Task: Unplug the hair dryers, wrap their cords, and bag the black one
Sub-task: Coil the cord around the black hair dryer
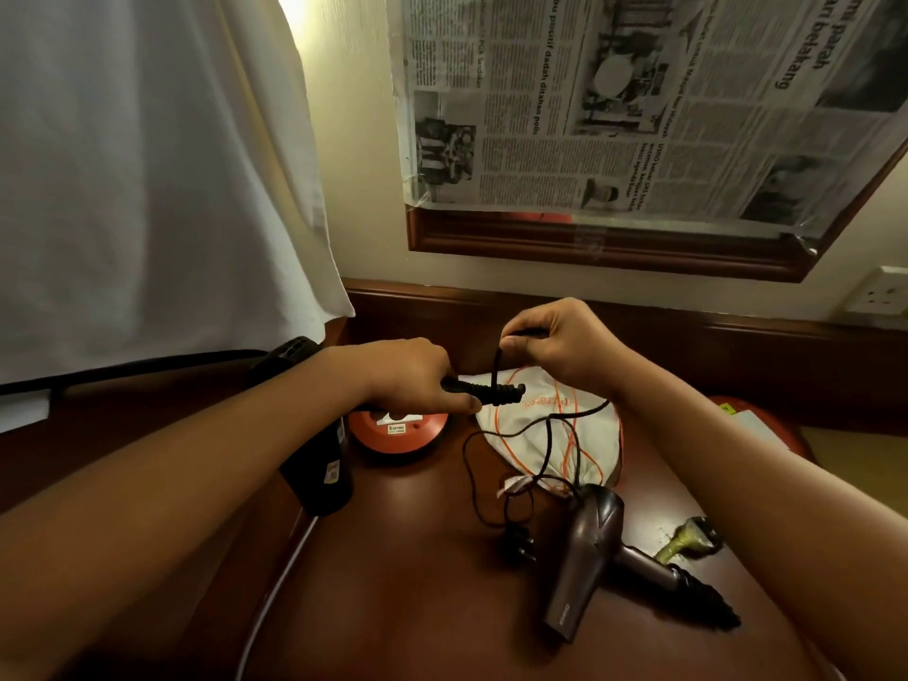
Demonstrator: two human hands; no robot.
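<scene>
Hands meet at the middle of the frame, above a dark reddish-brown wooden table. Left hand is curled tight round the ribbed black handle end of a black hair dryer, and a few turns of thin black cord sit wound round that handle just right of the fingers. Black body of the dryer hangs below the left wrist, at centre left, with a small label on its side. Right hand is just above and to the right, thumb and forefinger pinching a loop of the same cord, the other fingers folded in. From that pinch the cord drops, trails across a white cloth drawstring bag with orange cords lying flat on the table behind the hands, then loops down to a black plug resting on the wood at lower centre.

Just right of the plug lies a second dryer, a brown hair dryer with a black ribbed cord collar, on its side, barrel pointing toward the lower edge, handle stretched to the right. Beside its handle, a small gold-green object I cannot identify.

Behind the left hand sits a round orange extension cord reel, touching the table. Upper left, a white curtain. Upper right, a wooden-framed mirror covered with newspaper. Far right edge, a white wall socket.
</scene>
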